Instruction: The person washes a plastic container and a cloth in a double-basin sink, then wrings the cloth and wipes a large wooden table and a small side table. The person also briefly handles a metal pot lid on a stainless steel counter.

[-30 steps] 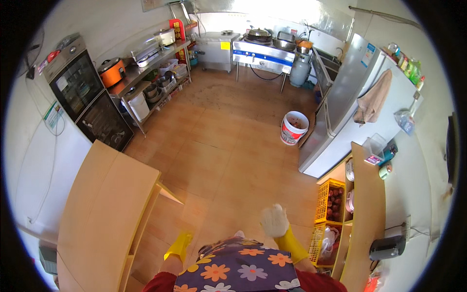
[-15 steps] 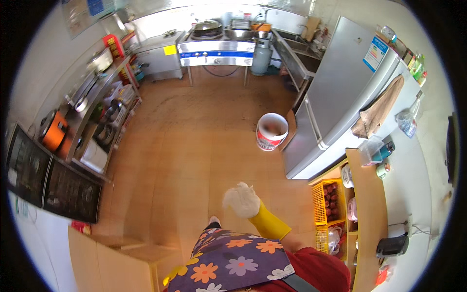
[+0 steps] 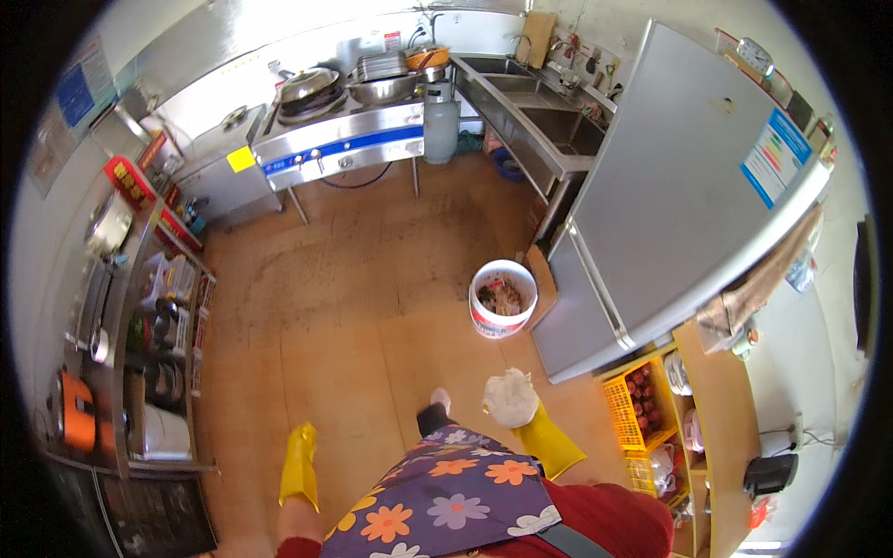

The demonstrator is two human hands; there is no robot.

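My right hand, in a long yellow rubber glove [image 3: 551, 448], is closed on a bunched white cloth [image 3: 512, 398], which covers its fingers. The cloth is held in front of my right side, above the floor. On the other side, my left hand [image 3: 299, 451] hangs low in a matching yellow glove, with nothing visible in it. Its fingers point forward and down, too small to make out whether they are apart. Ahead of my right hand, a white bucket [image 3: 502, 325] with red print stands on the floor, holding brownish scraps. A flowered purple apron [image 3: 446, 488] covers my front.
Right of the bucket rises a grey fridge [image 3: 642, 186]; a wooden shelf unit [image 3: 716, 400] with yellow baskets [image 3: 635, 414] stands nearer. A gas stove [image 3: 344, 139] and steel sinks [image 3: 558, 130] line the back. A metal rack [image 3: 130, 344] runs along the left.
The view has turned right and moved forward, so the bucket appears nearer. My left gloved hand has come into view. The cloth is still in my right hand, now farther right.
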